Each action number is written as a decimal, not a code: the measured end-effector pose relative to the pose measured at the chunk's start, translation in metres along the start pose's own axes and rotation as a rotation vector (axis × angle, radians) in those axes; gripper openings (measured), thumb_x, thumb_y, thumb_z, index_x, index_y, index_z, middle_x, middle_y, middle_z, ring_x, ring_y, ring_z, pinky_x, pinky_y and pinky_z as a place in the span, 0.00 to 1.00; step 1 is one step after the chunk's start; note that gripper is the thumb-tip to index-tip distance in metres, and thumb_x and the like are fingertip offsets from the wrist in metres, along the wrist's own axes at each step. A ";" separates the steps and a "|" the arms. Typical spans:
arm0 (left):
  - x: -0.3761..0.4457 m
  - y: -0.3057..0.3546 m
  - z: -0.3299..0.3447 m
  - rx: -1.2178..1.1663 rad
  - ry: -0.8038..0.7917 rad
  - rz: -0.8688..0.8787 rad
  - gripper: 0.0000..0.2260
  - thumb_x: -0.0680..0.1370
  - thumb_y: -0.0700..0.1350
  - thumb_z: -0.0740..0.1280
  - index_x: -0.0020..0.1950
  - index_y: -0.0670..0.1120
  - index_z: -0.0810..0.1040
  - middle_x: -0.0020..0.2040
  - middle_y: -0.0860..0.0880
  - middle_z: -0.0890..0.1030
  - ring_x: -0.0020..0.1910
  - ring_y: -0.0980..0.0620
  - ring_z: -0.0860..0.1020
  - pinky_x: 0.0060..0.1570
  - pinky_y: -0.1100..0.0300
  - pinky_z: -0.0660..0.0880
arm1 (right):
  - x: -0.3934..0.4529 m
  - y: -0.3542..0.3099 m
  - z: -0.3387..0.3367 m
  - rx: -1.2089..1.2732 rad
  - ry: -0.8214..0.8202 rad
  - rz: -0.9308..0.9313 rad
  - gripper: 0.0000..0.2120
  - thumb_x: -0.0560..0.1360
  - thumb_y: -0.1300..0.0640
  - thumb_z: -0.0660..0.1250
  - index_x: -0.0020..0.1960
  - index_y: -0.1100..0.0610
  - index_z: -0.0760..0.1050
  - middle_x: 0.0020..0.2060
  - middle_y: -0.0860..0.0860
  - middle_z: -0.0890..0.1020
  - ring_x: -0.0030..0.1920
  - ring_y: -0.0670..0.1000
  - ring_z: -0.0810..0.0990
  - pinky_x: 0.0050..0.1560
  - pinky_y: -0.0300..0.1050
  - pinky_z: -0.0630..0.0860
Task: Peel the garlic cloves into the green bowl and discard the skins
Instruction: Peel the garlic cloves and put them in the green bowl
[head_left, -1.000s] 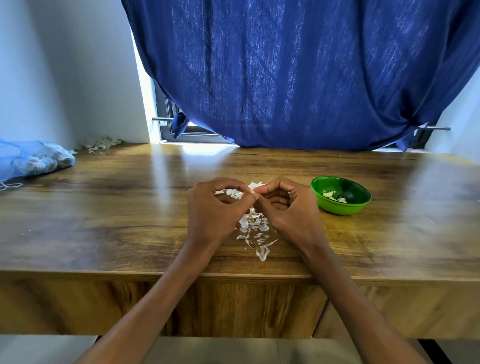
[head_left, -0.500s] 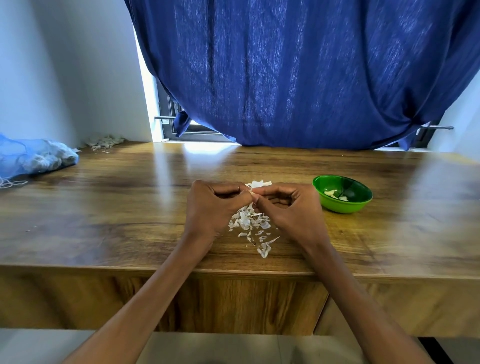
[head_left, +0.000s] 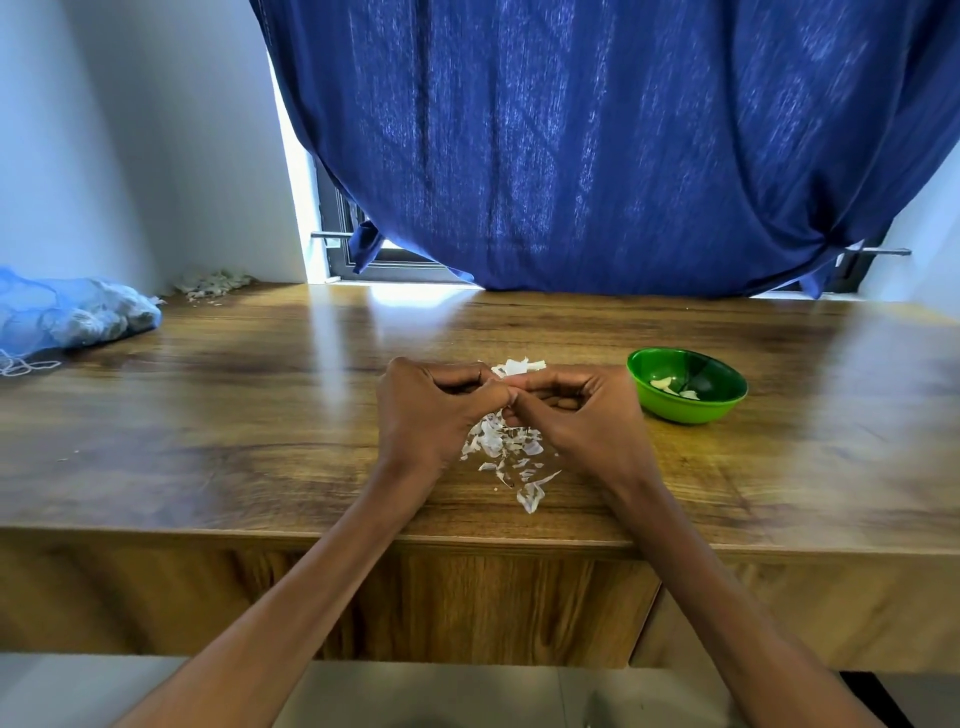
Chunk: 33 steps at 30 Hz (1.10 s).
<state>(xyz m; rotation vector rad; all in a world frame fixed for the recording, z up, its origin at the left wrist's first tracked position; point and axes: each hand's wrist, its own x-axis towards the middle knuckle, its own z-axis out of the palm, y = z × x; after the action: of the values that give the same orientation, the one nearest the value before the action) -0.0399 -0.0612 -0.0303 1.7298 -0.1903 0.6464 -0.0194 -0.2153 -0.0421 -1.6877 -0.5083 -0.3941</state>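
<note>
Your left hand (head_left: 434, 410) and right hand (head_left: 576, 415) meet fingertip to fingertip above the bench (head_left: 260, 415), fingers curled and pinching what is probably a garlic clove; the clove itself is hidden. Working directly over the skin pile (head_left: 506, 452) lets loose skins drop in one place. The green bowl (head_left: 687, 392) sits just beside your right hand, so peeled cloves (head_left: 662, 384) transfer easily.

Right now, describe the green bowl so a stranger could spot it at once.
Start at the wooden table under the blue curtain. Just right of the right hand sits the bowl, round, with a few pale peeled cloves inside. It is the only bright green thing and the only dish there.
</note>
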 end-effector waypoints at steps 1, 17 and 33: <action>0.000 -0.001 0.000 -0.006 0.000 0.006 0.13 0.70 0.38 0.78 0.38 0.57 0.86 0.34 0.56 0.85 0.36 0.58 0.85 0.39 0.58 0.83 | 0.000 0.000 0.000 0.014 -0.001 0.002 0.06 0.73 0.64 0.76 0.50 0.61 0.86 0.39 0.53 0.88 0.39 0.51 0.88 0.42 0.42 0.84; 0.008 -0.017 0.007 0.037 0.033 0.194 0.12 0.71 0.32 0.76 0.45 0.49 0.86 0.54 0.51 0.85 0.45 0.58 0.85 0.40 0.64 0.81 | 0.005 0.001 -0.001 0.144 0.028 0.131 0.05 0.77 0.66 0.70 0.51 0.61 0.84 0.37 0.55 0.87 0.34 0.47 0.84 0.39 0.36 0.80; 0.014 -0.022 0.002 0.349 -0.083 0.531 0.10 0.73 0.29 0.73 0.48 0.42 0.81 0.47 0.51 0.78 0.45 0.56 0.78 0.42 0.74 0.72 | 0.002 -0.008 0.000 -0.019 -0.004 0.055 0.12 0.75 0.64 0.73 0.44 0.47 0.84 0.40 0.51 0.88 0.40 0.54 0.86 0.42 0.44 0.84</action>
<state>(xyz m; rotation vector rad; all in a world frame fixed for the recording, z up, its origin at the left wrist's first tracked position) -0.0173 -0.0544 -0.0419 2.0596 -0.6404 1.0411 -0.0219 -0.2136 -0.0348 -1.7169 -0.4615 -0.3569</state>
